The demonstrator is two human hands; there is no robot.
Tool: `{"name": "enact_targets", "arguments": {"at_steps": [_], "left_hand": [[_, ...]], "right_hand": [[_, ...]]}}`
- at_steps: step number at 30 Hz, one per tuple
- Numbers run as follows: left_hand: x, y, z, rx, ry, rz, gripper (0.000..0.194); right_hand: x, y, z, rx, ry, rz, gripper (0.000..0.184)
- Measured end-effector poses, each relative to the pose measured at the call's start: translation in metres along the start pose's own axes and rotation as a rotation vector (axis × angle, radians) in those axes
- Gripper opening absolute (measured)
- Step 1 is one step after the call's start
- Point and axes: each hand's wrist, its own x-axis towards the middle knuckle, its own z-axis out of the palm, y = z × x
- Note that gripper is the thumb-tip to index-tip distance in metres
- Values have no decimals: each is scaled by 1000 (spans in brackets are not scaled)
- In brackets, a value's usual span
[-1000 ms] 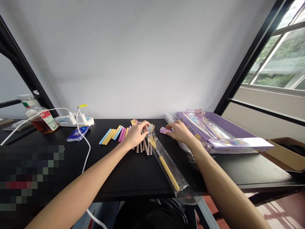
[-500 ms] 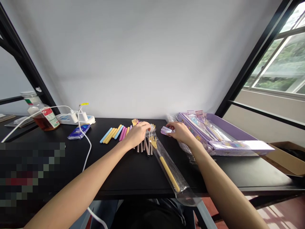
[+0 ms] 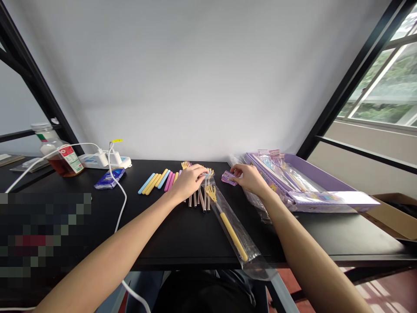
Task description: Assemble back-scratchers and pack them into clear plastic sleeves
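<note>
My left hand (image 3: 190, 181) rests with curled fingers on a bunch of small hand-shaped back scratchers (image 3: 199, 198) on the black table (image 3: 182, 234), its fingertips at the top of a clear bag (image 3: 233, 228) that holds a yellow-handled scratcher. My right hand (image 3: 250, 178) pinches a small pink packet (image 3: 229, 177) just off the table, to the right of the scratcher heads. A row of blue, yellow and pink handles (image 3: 158, 181) lies left of my left hand.
A purple tray (image 3: 312, 187) with bagged items sits at the right. At the back left stand a bottle of amber liquid (image 3: 60, 157), a white power strip (image 3: 104, 161) with a cable (image 3: 121, 204), and a blue packet (image 3: 109, 178). A cardboard box (image 3: 395, 215) lies far right.
My right hand has lifted the pink packet slightly and tilted it. My left hand has shifted a little towards the scratcher heads. The view has moved slightly.
</note>
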Motion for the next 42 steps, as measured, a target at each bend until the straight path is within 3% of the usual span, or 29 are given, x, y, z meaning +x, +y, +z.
{"name": "enact_targets", "arguments": {"at_steps": [6,12,18,23,26,30,34,38,42], "left_hand": [[0,8,-7,59,-5,-59,25],[0,8,-6,66,-52,-18,32],[-2,7,0,105,-42,-24,25],[-1,7,-1,-48,1,-78,17],[1,10,-2,-174,47,-148,8],[4,11,-1,-344,132,-281,15],[4,9,0,-486,102,-378,27],[4,7,2,-642,29,-462,37],[3,5,4,-750,1,-452,40]], "right_hand": [[0,-2,-2,128,-5,47,7],[1,3,-3,179,22,53,5],[2,0,-5,162,39,80,6],[2,-3,-6,133,56,65,8],[1,-10,-10,231,74,45,13],[-3,-27,-21,475,120,-62,27],[-9,-45,-27,642,43,-165,28],[-11,-53,-22,546,79,-218,18],[-11,-52,-16,430,156,-222,15]]}}
